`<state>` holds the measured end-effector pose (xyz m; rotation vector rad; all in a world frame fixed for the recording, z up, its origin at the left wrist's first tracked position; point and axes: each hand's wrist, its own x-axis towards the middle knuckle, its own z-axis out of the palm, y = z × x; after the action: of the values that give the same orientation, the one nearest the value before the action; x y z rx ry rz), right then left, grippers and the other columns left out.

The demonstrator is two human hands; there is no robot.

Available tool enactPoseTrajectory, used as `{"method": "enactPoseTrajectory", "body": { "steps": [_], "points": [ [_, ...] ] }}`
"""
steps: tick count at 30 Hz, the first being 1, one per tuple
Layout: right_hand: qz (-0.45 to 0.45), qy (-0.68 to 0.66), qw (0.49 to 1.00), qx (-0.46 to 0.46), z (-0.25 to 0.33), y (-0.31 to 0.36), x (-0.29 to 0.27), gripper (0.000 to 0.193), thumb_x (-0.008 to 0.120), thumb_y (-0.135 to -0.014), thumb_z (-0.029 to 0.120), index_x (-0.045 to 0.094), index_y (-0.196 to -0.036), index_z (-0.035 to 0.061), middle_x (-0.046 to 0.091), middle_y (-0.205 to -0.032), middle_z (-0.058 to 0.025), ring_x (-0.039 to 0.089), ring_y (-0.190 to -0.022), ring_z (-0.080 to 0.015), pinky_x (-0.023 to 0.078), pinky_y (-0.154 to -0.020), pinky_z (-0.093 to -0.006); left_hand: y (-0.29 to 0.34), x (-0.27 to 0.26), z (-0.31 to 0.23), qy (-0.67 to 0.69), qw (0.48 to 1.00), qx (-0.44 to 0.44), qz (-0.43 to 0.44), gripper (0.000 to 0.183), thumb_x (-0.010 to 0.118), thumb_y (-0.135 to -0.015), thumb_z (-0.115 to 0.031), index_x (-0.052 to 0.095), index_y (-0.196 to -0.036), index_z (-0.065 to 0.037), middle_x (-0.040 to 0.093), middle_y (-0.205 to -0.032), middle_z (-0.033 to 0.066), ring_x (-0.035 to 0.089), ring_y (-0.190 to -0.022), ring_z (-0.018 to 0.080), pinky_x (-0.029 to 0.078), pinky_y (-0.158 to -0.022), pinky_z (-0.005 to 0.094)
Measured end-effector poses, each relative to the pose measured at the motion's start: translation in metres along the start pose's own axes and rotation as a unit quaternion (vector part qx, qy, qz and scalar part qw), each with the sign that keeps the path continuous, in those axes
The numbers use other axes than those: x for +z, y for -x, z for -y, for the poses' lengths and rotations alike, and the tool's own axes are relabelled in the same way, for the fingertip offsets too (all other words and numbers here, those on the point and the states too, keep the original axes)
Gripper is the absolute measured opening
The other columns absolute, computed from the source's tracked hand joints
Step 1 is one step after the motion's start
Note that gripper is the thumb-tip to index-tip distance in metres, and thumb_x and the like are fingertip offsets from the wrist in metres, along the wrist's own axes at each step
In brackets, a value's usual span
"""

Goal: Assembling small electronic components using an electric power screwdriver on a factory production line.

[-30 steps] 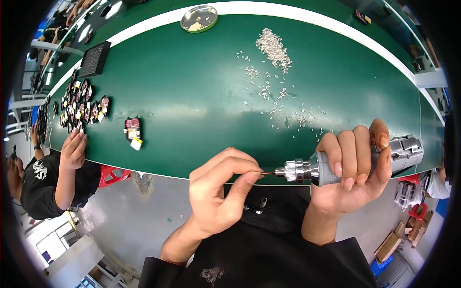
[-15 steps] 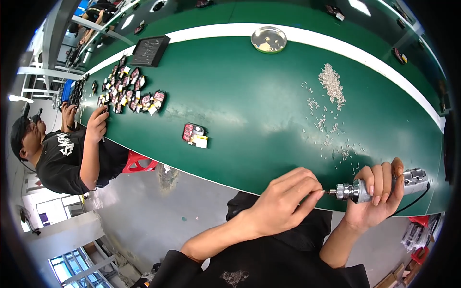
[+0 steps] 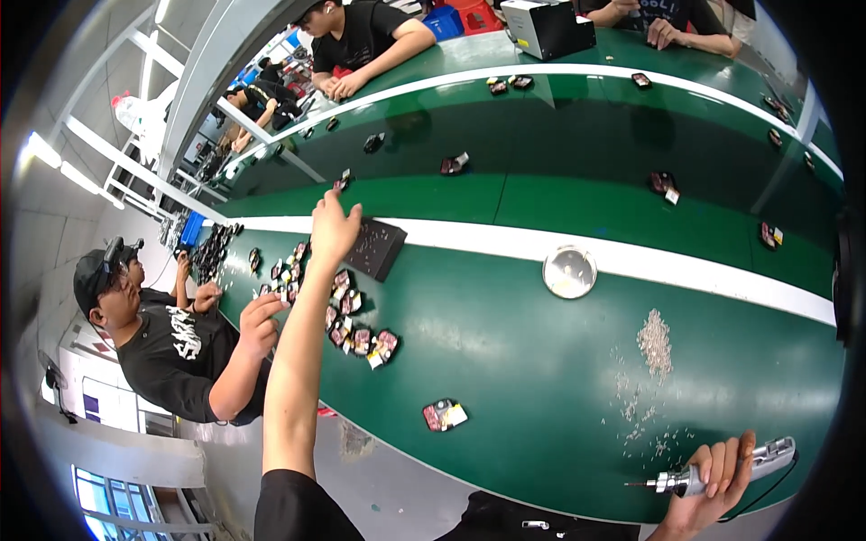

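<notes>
Well, from far away I see my right hand (image 3: 713, 478) closed around a grey electric screwdriver (image 3: 772, 457) at the near right of the green table (image 3: 514, 361). Its thin tip points left and touches nothing that I can see. My left arm goes long across the left side, and my left hand (image 3: 335, 231) is up by the black tray (image 3: 380, 252). A small dark gadget (image 3: 342, 183) shows just past its fingers, but I can't tell if they hold it. Lots of red and black gadgets (image 3: 361, 341) sit in a bunch near that arm, and one lone gadget (image 3: 443, 415) lies nearer to me. Little pale pins (image 3: 654, 341) make a heap on the right, and a round metal dish (image 3: 569, 272) sits farther back. On the left, a co-worker's hand (image 3: 260, 326) is by the bunch.
</notes>
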<state>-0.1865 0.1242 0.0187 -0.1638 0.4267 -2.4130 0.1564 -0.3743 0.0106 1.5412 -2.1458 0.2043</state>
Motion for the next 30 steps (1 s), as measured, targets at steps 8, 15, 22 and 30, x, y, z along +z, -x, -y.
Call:
{"method": "enactPoseTrajectory", "body": {
  "steps": [8, 15, 22, 30],
  "points": [
    [-0.052, -0.001, 0.998, 0.040, -0.003, -0.022, 0.012, 0.012, 0.061, -0.088, 0.008, 0.051, -0.093, 0.0046, 0.036, -0.055, 0.0033, 0.035, -0.049, -0.0070, 0.032, -0.058, -0.0235, -0.115, 0.086, 0.100, -0.108, 0.981, -0.146, 0.070, 0.049, 0.068, -0.076, -0.031, 0.051, -0.106, 0.004, 0.064, -0.100, 0.0283, 0.059, -0.100, 0.0445, 0.044, -0.091, 0.0488],
    [-0.064, -0.027, 0.997, 0.029, -0.006, -0.030, 0.009, 0.011, 0.061, -0.088, 0.007, 0.051, -0.091, 0.0044, 0.037, -0.055, 0.0033, 0.036, -0.048, -0.0077, 0.032, -0.056, -0.0234, -0.099, 0.063, 0.076, 0.042, 0.996, -0.057, 0.055, 0.038, 0.060, -0.082, -0.001, 0.052, -0.119, 0.001, 0.066, -0.098, 0.0214, 0.064, -0.094, 0.0362, 0.049, -0.085, 0.0399],
    [0.002, -0.007, 0.998, 0.067, 0.013, 0.001, 0.003, 0.012, 0.054, -0.092, 0.008, 0.043, -0.093, 0.0060, 0.036, -0.057, 0.0010, 0.037, -0.048, -0.0090, 0.035, -0.058, -0.0263, 0.056, -0.038, -0.129, 0.194, 0.931, 0.243, 0.190, 0.056, 0.050, -0.076, 0.016, 0.045, -0.130, 0.002, 0.053, -0.120, 0.0209, 0.051, -0.112, 0.0359, 0.041, -0.097, 0.0390],
    [0.012, -0.004, 0.989, 0.144, -0.004, 0.041, 0.003, 0.008, 0.051, -0.090, 0.013, 0.044, -0.092, 0.0094, 0.040, -0.054, 0.0022, 0.042, -0.047, -0.0113, 0.040, -0.058, -0.0299, 0.242, -0.105, -0.239, 0.270, 0.823, 0.409, 0.288, 0.051, 0.056, -0.065, 0.013, 0.060, -0.114, -0.002, 0.053, -0.125, 0.0147, 0.052, -0.114, 0.0339, 0.046, -0.092, 0.0428]
  ]
}}
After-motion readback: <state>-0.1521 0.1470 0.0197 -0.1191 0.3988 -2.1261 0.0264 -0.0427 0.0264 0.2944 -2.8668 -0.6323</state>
